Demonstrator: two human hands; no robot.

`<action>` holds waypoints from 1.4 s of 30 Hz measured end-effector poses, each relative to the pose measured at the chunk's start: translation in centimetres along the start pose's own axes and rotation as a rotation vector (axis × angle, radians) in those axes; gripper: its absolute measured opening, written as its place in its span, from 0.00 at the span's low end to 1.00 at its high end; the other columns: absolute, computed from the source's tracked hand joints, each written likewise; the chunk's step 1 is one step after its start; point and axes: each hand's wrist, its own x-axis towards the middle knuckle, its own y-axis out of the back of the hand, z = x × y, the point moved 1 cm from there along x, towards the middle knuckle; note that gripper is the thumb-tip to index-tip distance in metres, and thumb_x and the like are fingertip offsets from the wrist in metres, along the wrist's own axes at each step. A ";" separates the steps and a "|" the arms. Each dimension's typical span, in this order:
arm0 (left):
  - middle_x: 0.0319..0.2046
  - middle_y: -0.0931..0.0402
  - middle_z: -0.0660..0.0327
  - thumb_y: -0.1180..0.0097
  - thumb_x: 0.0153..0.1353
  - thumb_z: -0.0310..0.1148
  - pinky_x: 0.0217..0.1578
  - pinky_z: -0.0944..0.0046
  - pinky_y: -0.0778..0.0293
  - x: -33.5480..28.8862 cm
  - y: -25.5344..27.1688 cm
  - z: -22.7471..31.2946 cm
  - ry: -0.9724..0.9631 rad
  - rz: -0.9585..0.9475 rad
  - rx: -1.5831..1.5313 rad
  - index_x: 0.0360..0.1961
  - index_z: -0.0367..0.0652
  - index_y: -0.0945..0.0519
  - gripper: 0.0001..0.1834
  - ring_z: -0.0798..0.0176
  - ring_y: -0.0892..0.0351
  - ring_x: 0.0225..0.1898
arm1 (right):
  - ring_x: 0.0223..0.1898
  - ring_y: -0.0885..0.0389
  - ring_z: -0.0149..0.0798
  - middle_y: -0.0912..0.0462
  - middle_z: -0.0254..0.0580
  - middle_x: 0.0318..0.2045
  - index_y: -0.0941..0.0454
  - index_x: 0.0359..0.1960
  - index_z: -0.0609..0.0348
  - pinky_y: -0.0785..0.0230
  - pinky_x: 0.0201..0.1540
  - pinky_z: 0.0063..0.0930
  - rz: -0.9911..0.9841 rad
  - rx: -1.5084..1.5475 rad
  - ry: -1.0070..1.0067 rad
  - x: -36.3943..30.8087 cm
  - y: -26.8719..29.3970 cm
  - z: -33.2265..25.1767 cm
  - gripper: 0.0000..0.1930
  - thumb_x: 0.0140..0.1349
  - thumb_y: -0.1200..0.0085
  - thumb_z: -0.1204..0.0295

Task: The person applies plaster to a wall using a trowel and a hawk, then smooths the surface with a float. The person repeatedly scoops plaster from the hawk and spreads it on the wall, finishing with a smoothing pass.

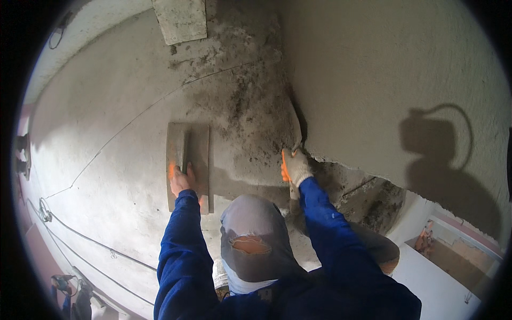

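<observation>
Blue sleeves and a worn grey trouser leg are closest to the camera, filling the lower middle of the frame. Your left hand is just left of centre, fingers wrapped round the lower end of the handle on a big rectangular float. Can't tell if the board is touching the pale surface behind it or just off it.

Handling-wise, I'd guess the float is stiff and not that heavy, but awkward because it's so long. Holding low like that probably lets the top end tip; I'd slide up to mid-handle for better balance.

Your right hand, in a cream and orange glove, sits right of centre with its fingers curled snugly around what looks like a trowel. The thin blade points up the frame beside the smooth grey face. Looks light and a bit springy, imo, and wet mix could make the grip slippery, so keep your fingers on the handle end, off that thin edge.
</observation>
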 end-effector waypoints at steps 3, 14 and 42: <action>0.40 0.20 0.39 0.49 0.61 0.57 0.45 0.45 0.25 0.0 -0.1 -0.1 -0.007 0.004 -0.004 0.47 0.38 0.24 0.30 0.37 0.21 0.44 | 0.17 0.23 0.40 0.23 0.44 0.21 0.30 0.43 0.66 0.30 0.20 0.36 0.040 -0.238 0.281 -1.6 0.6 5.7 0.22 0.63 0.48 0.55; 0.38 0.20 0.42 0.46 0.59 0.53 0.43 0.46 0.25 0.2 -0.3 -0.3 -0.054 0.057 -0.049 0.44 0.38 0.23 0.27 0.38 0.20 0.43 | 0.12 0.31 0.32 0.28 0.38 0.17 0.30 0.37 0.58 0.38 0.13 0.30 -0.101 0.156 -0.050 -8.6 0.8 9.1 0.17 0.64 0.45 0.56; 0.31 0.19 0.42 0.47 0.60 0.54 0.38 0.45 0.23 0.1 -0.2 -0.6 -0.048 0.046 -0.021 0.43 0.39 0.25 0.26 0.38 0.18 0.36 | 0.19 0.27 0.35 0.26 0.40 0.25 0.36 0.48 0.56 0.33 0.17 0.32 0.036 0.271 0.177 4.7 -3.8 -17.3 0.19 0.69 0.56 0.53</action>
